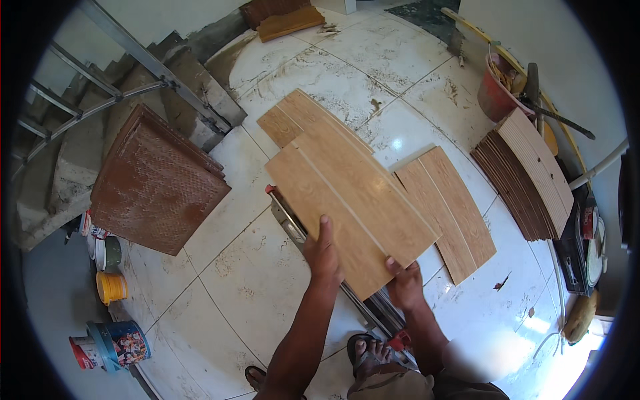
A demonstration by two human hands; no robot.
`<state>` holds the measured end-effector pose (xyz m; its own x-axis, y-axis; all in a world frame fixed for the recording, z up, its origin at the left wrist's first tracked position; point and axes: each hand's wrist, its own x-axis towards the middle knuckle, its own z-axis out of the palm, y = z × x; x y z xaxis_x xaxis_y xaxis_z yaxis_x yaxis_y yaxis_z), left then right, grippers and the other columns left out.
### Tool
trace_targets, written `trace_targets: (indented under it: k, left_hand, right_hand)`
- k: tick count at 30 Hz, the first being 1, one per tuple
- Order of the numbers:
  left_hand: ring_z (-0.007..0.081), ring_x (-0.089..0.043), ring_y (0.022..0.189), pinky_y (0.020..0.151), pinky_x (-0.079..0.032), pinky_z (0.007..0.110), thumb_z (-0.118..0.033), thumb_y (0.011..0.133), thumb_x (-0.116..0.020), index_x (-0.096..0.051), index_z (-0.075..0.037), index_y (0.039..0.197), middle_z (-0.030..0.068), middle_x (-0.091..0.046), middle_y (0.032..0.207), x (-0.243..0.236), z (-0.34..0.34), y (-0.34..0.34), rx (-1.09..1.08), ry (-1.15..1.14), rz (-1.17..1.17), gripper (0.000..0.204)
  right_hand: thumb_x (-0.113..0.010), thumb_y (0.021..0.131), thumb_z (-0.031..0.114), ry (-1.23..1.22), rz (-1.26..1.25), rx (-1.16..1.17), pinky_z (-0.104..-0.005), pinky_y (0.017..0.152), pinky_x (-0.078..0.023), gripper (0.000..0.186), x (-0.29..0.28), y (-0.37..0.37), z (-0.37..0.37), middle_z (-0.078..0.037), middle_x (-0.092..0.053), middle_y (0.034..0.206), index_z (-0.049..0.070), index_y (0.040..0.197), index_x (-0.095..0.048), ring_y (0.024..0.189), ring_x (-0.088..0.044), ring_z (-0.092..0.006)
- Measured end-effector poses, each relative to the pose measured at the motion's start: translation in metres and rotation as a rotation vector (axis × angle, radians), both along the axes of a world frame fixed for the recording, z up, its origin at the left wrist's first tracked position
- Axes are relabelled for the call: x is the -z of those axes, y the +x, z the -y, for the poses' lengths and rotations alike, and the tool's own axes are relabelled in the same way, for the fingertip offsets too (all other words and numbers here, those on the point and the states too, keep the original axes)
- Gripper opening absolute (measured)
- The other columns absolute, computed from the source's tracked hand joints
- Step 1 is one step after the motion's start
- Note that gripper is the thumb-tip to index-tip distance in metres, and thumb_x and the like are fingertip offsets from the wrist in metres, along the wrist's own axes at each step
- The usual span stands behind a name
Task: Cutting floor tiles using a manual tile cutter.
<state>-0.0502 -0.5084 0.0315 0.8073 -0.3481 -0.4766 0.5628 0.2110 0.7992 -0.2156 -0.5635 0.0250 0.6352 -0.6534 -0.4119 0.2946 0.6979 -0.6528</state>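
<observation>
The wood-look board [373, 193] in the middle strikes me as smooth with a satin sheen, and the panel [460, 200] to its right shares that finish. At the left I see rough concrete steps [73, 170], a metal frame [121, 39] with a dull grey shine and brown tiles [157, 183] with a coarse, textured face, while the floor tiles [247, 273] gleam under gritty smears [375, 105] and the yellow tub [112, 288] looks like smooth plastic.
</observation>
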Motion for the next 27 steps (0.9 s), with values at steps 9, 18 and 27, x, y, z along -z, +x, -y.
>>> trace_targets:
  k: [9,18,27]
  left_hand:
    - [0.0245,-0.065,0.110,0.096,-0.055,0.040,-0.033,0.096,-0.071,-0.049,0.004,0.137,0.0141,-0.063,0.128,0.025,0.072,0.044,-0.018,0.066,-0.185,0.059]
    - [0.0257,-0.065,0.113,0.097,-0.054,0.042,-0.040,0.099,-0.065,-0.047,0.000,0.140,0.0136,-0.063,0.130,0.074,0.087,0.093,0.032,0.084,-0.113,0.060]
    - [0.0216,-0.053,0.128,0.100,-0.049,0.038,-0.038,0.097,-0.068,-0.043,-0.002,0.146,0.0133,-0.054,0.140,0.012,0.030,0.070,0.097,0.151,0.030,0.066]
  right_hand:
    - [-0.064,0.097,0.009,-0.054,0.055,-0.001,-0.0437,0.106,-0.047,0.045,0.036,0.044,0.071,-0.014,-0.060,0.135,0.000,0.138,-0.050,0.126,-0.058,-0.0265]
    - [-0.066,0.097,0.012,-0.015,0.067,-0.040,-0.0436,0.112,-0.042,0.052,0.052,0.095,0.097,-0.016,-0.057,0.138,-0.003,0.142,-0.045,0.130,-0.054,-0.0280]
    - [-0.067,0.098,0.020,-0.015,-0.026,-0.090,-0.0448,0.105,-0.048,0.054,0.082,0.164,0.122,-0.015,-0.058,0.136,-0.001,0.142,-0.043,0.126,-0.058,-0.0267]
